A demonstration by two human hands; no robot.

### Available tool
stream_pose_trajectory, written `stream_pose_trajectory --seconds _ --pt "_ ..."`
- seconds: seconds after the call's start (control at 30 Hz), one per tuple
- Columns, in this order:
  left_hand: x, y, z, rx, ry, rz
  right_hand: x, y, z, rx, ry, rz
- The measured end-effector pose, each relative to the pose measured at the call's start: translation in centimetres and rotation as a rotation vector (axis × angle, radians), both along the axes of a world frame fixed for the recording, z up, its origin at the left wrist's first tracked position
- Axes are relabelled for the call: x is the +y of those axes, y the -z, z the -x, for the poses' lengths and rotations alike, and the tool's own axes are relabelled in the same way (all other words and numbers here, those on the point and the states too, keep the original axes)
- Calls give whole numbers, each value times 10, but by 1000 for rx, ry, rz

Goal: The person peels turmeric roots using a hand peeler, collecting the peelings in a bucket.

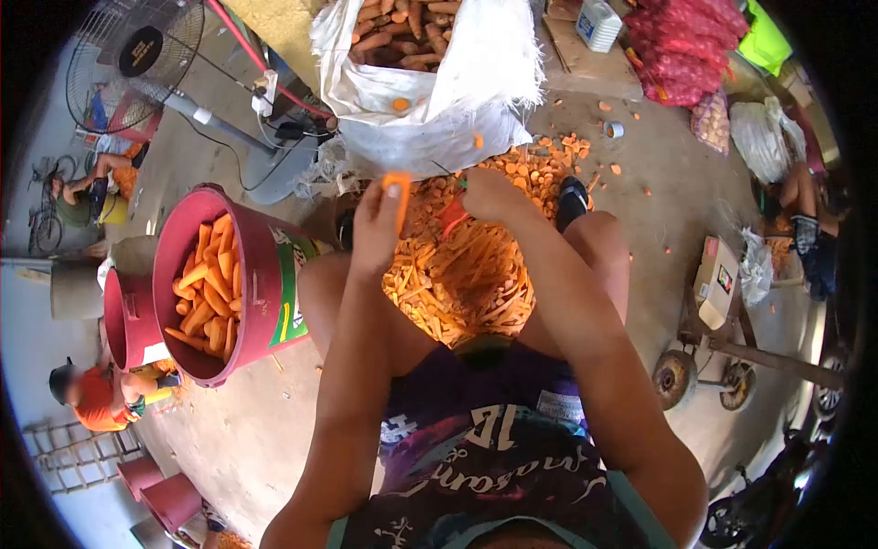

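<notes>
My left hand (373,224) is closed around an orange carrot (403,203), its thumb along the carrot's upper end. To the right, my right hand (494,195) is closed on a small tool with a red part (452,217); the fingers hide most of it, and I cannot tell its kind. Below both hands, between my knees, lies a heap of orange carrot peelings (457,293). Beyond them are many small cut carrot pieces (540,169) on the floor. A white sack (494,55) of unpeeled carrots (402,37) stands in front of me.
On my left stands a red tub (265,274) of peeled carrots (208,284), with another red tub (123,316) behind it. A fan (137,55) is at the upper left. Red mesh sacks (686,46) and a wheeled cart (722,352) are at right. Other people sit around.
</notes>
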State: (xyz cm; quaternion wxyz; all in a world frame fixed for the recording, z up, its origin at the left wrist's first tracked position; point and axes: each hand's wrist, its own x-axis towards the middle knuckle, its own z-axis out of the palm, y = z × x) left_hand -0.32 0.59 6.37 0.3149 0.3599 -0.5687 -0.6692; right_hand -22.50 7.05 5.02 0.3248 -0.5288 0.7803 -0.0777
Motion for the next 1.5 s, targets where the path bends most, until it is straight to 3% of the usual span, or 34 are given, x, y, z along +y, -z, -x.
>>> stream_pose_trajectory --seconds 0.03,0.1,0.17,0.23,0.27,0.33,0.37,0.43,0.47,0.53,0.57,0.63,0.67,0.73,0.77,0.8,0.83,0.87,0.93,1.0,1.07,1.1,1.23,1.33,1.4,1.47,1.5 --pt "-11 0 -1 12 -145 -74 1 -11 1 -52 50 53" --pt "-37 -7 -25 141 -194 -92 11 -7 2 -156 199 249" --pt "-63 -17 -72 247 -278 -91 14 -3 23 -139 182 277" --pt "-87 -31 -119 1068 -301 -122 24 -18 30 -142 229 452" --pt "-95 -40 -137 1264 -366 -133 25 -26 30 -159 205 459" --pt "-96 -49 -142 1209 -618 -147 28 -44 34 -299 377 402" --pt "-97 -48 -138 1216 -606 -139 27 -49 33 -297 378 417" --pt "-96 -37 -124 834 -392 -154 28 -57 30 -312 320 413" --pt "-102 -34 -110 839 -374 -158 29 -63 29 -303 334 421" --pt "-105 -30 -75 410 -280 -75 29 -73 31 -444 365 346" --pt "-106 -26 -56 408 -271 -91 30 -63 36 -482 366 420" --pt "-103 -26 -8 30 -9 -58 29 -60 49 -535 409 454" --pt "-94 -25 12 26 8 -72 28 -61 53 -591 435 507" --pt "-77 -25 50 -112 301 35 26 -62 58 -550 448 461" --pt "-66 -26 63 -109 317 28 23 -53 59 -381 351 558" --pt "-52 -29 73 -255 316 551 19 -45 59 -207 245 646" --pt "-42 -29 80 -395 289 1072 14 -44 56 -275 229 541" --pt "-35 -20 84 -393 287 1065 13 -44 51 -272 227 533" --pt "-31 -1 86 -537 349 707 7 -61 34 -395 268 494" --pt "-35 -1 81 -471 292 650 3 -50 37 -516 281 502" --pt "-43 -9 80 98 57 33 4 -39 41 -692 371 647" --pt "-45 -13 78 379 -60 -278 9 -47 36 -682 376 599" --pt "-51 -26 58 679 -72 -468 32 -54 -2 -669 167 662" --pt "-42 -47 52 702 -133 -521 41 -73 -24 -568 -26 839" --pt "-38 -51 50 742 -128 -532 49 -86 -32 -579 9 696" --pt "-38 -51 44 778 -119 -535 50 -84 -37 -820 174 566" --pt "-36 -51 43 799 -93 -532 50 -80 -40 -810 179 565"
